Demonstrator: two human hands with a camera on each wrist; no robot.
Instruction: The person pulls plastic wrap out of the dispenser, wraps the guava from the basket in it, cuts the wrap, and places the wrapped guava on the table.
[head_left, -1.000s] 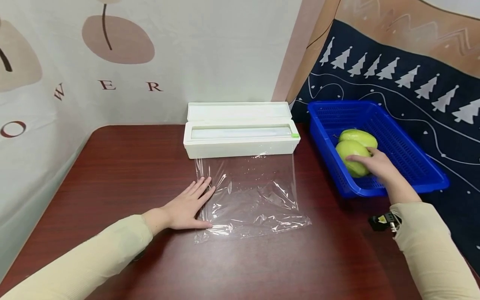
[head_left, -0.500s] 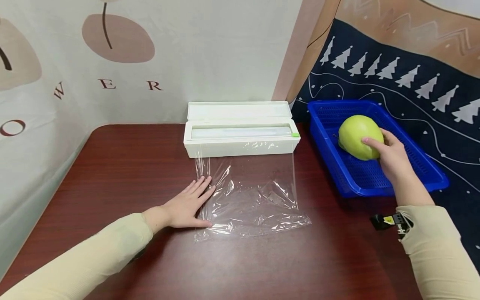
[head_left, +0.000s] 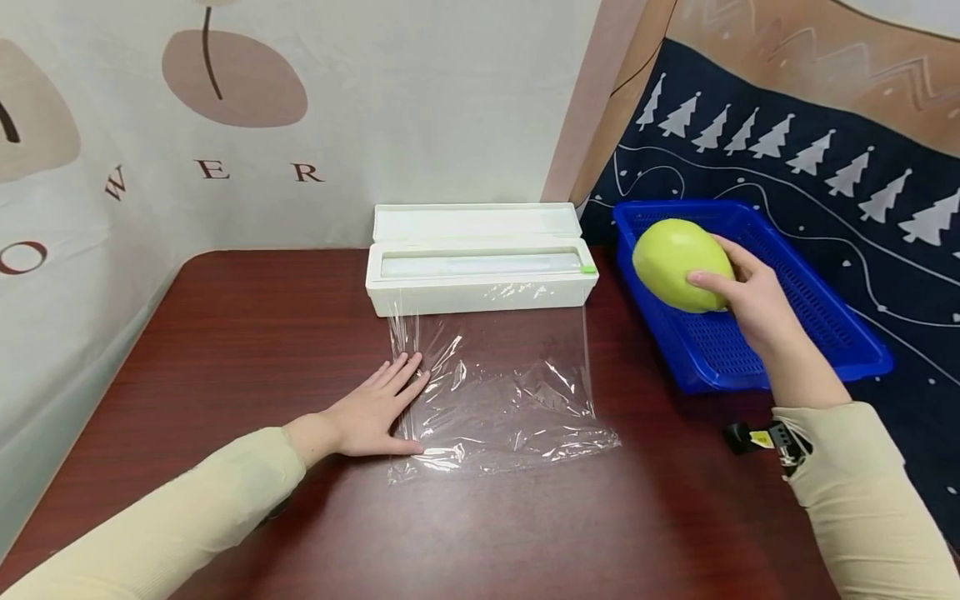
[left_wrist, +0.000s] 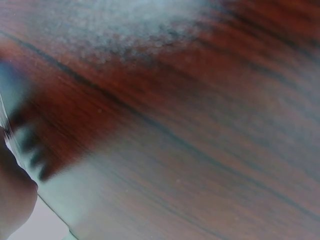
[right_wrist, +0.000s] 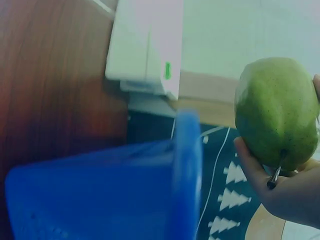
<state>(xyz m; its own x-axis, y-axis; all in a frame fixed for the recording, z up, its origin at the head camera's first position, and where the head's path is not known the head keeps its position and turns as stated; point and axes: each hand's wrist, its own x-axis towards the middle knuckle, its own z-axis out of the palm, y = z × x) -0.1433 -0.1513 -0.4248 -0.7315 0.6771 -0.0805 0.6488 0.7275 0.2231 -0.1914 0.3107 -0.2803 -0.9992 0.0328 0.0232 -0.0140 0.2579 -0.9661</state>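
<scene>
A green pear [head_left: 681, 265] is in my right hand [head_left: 761, 304], raised over the left part of the blue plastic basket [head_left: 675, 354]. My thumb lies across its near side and the other fingers go behind it. In the right wrist view the pear [right_wrist: 277, 110] shows a dark stem [right_wrist: 274, 177] near the palm. My left hand [head_left: 371, 412] rests flat, fingers spread, on the left edge of a sheet of clear cling film [head_left: 517, 400]. The film runs out over the front of a white cling film box [head_left: 480, 298], whose lid stands up at the back.
The dark red wooden table [head_left: 285, 325] bears the box at its back edge, against a pale printed wall cloth [head_left: 450, 100]. The basket stands to the right of the box, beside a navy cloth with white trees [head_left: 810, 158]. The film lies wrinkled at its near end.
My right hand has lifted the pear from the basket floor and moved it up and to the left. The left hand has stayed on the film.
</scene>
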